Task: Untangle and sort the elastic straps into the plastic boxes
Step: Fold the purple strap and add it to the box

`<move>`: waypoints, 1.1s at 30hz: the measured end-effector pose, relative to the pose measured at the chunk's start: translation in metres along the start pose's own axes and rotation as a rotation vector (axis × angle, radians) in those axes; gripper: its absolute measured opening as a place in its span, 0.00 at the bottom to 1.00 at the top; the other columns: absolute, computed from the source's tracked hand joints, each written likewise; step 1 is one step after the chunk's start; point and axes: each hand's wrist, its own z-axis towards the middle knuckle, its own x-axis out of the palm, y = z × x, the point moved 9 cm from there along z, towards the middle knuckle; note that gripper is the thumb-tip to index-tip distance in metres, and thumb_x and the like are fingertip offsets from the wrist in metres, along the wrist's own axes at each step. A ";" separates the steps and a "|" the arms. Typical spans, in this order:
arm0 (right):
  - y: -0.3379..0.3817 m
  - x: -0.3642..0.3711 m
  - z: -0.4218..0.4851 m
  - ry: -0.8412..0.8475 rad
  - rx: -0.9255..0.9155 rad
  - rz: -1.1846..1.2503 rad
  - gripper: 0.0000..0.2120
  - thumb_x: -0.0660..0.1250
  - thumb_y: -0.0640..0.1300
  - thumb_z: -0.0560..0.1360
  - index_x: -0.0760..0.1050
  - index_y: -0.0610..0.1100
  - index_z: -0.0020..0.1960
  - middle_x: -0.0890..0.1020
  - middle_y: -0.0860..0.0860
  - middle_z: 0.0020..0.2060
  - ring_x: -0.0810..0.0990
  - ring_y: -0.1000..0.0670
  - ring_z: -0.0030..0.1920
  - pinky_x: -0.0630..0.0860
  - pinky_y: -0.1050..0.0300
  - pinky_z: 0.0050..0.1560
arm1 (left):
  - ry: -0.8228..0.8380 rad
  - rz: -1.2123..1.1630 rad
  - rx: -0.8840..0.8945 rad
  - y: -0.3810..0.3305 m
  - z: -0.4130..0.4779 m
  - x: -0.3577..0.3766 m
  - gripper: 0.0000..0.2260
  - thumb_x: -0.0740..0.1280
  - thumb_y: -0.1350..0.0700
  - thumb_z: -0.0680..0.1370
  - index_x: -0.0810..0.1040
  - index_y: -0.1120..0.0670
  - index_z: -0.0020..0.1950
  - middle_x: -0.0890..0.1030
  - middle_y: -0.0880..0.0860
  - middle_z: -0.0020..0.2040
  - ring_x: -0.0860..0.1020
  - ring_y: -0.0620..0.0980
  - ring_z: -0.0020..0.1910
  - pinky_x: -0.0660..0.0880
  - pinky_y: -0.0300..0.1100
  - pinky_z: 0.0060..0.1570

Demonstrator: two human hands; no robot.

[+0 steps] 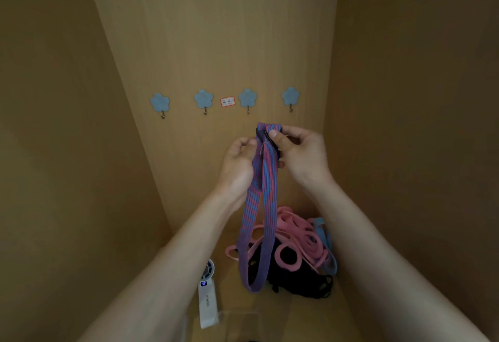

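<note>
We hold a striped strap (266, 206) up before the wooden back panel (216, 31). Our right hand (299, 152) pinches its folded top, thumb on the stripes; our left hand (239, 162) curls round the left run just beside it. The loop hangs over a tangle of pink straps (297, 233), a blue strap (322, 227) and black straps (297, 279). A white handheld fan (207, 301) lies to the left. Four flower hooks (204, 100) and a small label (227, 101) sit on the panel.

One wide-angle head view looks forward and down into a wooden cabinet from close range. Both forearms enter from 5 and 7 o'clock, and the left hand (239, 163) and right hand (302, 152) meet on the strap (270, 185) just above centre. The back panel (216, 44) fills 12 o'clock and the cabinet floor (270, 317) lies at 6 o'clock.
</note>
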 end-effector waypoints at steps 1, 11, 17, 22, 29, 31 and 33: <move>0.003 -0.006 0.001 -0.045 -0.047 -0.033 0.05 0.69 0.37 0.79 0.83 0.41 0.49 0.82 0.45 0.38 0.78 0.60 0.31 0.74 0.66 0.30 | -0.023 -0.015 0.007 -0.001 0.001 -0.003 0.09 0.55 0.61 0.86 0.69 0.57 0.47 0.84 0.53 0.33 0.82 0.50 0.30 0.80 0.44 0.35; -0.007 -0.011 0.012 -0.027 -0.016 -0.094 0.07 0.66 0.35 0.80 0.83 0.39 0.48 0.80 0.45 0.35 0.76 0.60 0.27 0.75 0.66 0.31 | -0.076 0.164 0.043 0.006 -0.003 -0.009 0.10 0.62 0.57 0.84 0.75 0.55 0.43 0.80 0.64 0.46 0.77 0.62 0.44 0.75 0.60 0.51; -0.012 0.010 0.002 0.206 0.057 -0.066 0.08 0.66 0.41 0.81 0.81 0.39 0.49 0.81 0.47 0.38 0.79 0.56 0.34 0.77 0.63 0.35 | -0.172 0.141 0.084 0.013 0.001 -0.012 0.07 0.64 0.58 0.83 0.73 0.57 0.45 0.83 0.61 0.42 0.83 0.59 0.41 0.80 0.48 0.40; -0.011 0.003 0.007 0.132 0.005 -0.182 0.03 0.72 0.36 0.76 0.80 0.39 0.50 0.80 0.46 0.39 0.78 0.62 0.30 0.73 0.68 0.33 | -0.077 -0.055 0.003 0.020 0.000 -0.010 0.07 0.65 0.58 0.82 0.68 0.58 0.53 0.83 0.61 0.40 0.81 0.56 0.30 0.78 0.45 0.29; -0.010 0.011 0.007 0.209 0.015 -0.144 0.09 0.73 0.38 0.76 0.81 0.31 0.50 0.81 0.44 0.38 0.77 0.58 0.32 0.74 0.66 0.34 | 0.303 -0.030 -0.149 0.038 -0.013 0.003 0.13 0.56 0.55 0.84 0.73 0.64 0.56 0.78 0.58 0.36 0.76 0.54 0.32 0.75 0.42 0.35; -0.011 0.010 0.007 0.201 0.008 -0.154 0.10 0.74 0.41 0.75 0.81 0.33 0.47 0.81 0.46 0.36 0.77 0.56 0.32 0.73 0.66 0.33 | 0.327 0.053 -0.141 0.040 -0.015 0.000 0.12 0.58 0.55 0.84 0.73 0.64 0.56 0.77 0.56 0.34 0.77 0.54 0.32 0.75 0.43 0.37; -0.013 0.010 0.006 0.190 -0.003 -0.163 0.09 0.74 0.42 0.75 0.80 0.36 0.44 0.81 0.48 0.35 0.77 0.56 0.31 0.73 0.66 0.34 | 0.338 0.128 -0.117 0.041 -0.016 -0.002 0.09 0.59 0.56 0.84 0.74 0.61 0.55 0.77 0.54 0.33 0.77 0.53 0.31 0.75 0.43 0.37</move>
